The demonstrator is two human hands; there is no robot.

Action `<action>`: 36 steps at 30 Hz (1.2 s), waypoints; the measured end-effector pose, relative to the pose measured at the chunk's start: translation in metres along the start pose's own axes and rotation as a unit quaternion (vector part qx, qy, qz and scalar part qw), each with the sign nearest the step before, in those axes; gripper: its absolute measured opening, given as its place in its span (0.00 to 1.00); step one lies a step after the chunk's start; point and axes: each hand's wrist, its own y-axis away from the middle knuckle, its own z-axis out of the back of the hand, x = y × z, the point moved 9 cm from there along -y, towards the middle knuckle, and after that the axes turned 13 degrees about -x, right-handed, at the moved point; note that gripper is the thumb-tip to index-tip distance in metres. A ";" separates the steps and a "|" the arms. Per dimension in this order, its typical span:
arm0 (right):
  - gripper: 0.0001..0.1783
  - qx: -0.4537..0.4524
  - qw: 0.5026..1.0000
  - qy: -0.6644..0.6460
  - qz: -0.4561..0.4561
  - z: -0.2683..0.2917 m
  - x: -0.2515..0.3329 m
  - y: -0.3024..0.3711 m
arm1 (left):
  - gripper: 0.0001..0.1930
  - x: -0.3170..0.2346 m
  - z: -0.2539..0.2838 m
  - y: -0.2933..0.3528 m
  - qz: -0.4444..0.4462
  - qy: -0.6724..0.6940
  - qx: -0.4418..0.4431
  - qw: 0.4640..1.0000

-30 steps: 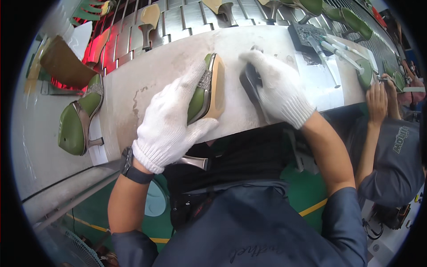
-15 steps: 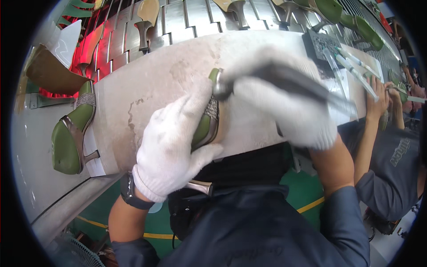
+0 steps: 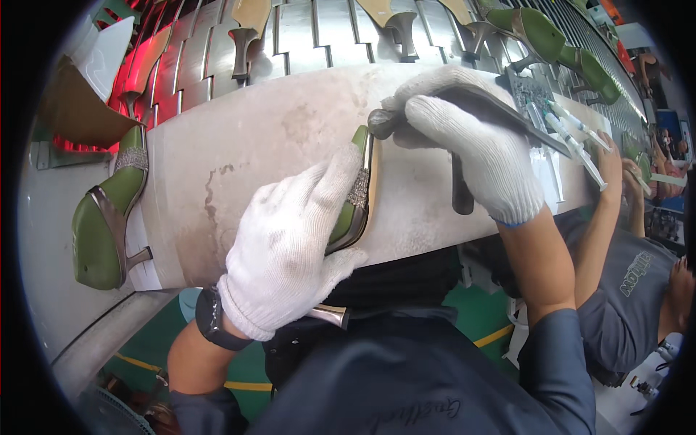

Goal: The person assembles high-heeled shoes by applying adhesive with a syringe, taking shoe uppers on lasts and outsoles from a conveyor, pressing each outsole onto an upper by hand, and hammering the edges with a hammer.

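Observation:
A green high-heeled shoe (image 3: 342, 230) with a glittery band lies on its side on the pale worktop, its metallic heel (image 3: 330, 315) jutting past the near edge. My left hand (image 3: 286, 239), in a white knit glove, is wrapped over it and hides much of its upper. Just right of the shoe's far tip, my gloved right hand (image 3: 482, 145) is closed around dark metal pincers (image 3: 382, 124). Their blunt, hammer-like head is close to the sole edge. One handle slants right above my hand; the other points down beneath it.
Another green heeled shoe (image 3: 109, 225) lies at the left. Beyond the worktop (image 3: 239, 138), a slatted metal conveyor (image 3: 297, 36) carries several shoes and heeled soles. Syringes (image 3: 573, 138) and a dark box (image 3: 525, 87) sit at right, beside a co-worker's arm (image 3: 602, 210).
The pincers were blurred in motion against the shoe's edge; now they are sharper and slightly farther up and right. My left hand keeps its grip on the shoe.

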 end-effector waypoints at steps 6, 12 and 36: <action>0.14 0.063 0.986 0.153 0.026 -0.023 0.029 0.051 | 0.57 0.000 0.002 0.002 -0.018 0.002 -0.018 1.000; 0.18 0.103 0.950 0.285 0.080 -0.033 0.028 0.075 | 0.54 0.001 0.003 0.003 -0.019 -0.002 -0.036 0.999; 0.26 -0.096 0.887 0.242 0.382 -0.079 0.015 0.153 | 0.52 0.004 0.005 0.004 -0.067 0.042 -0.029 0.996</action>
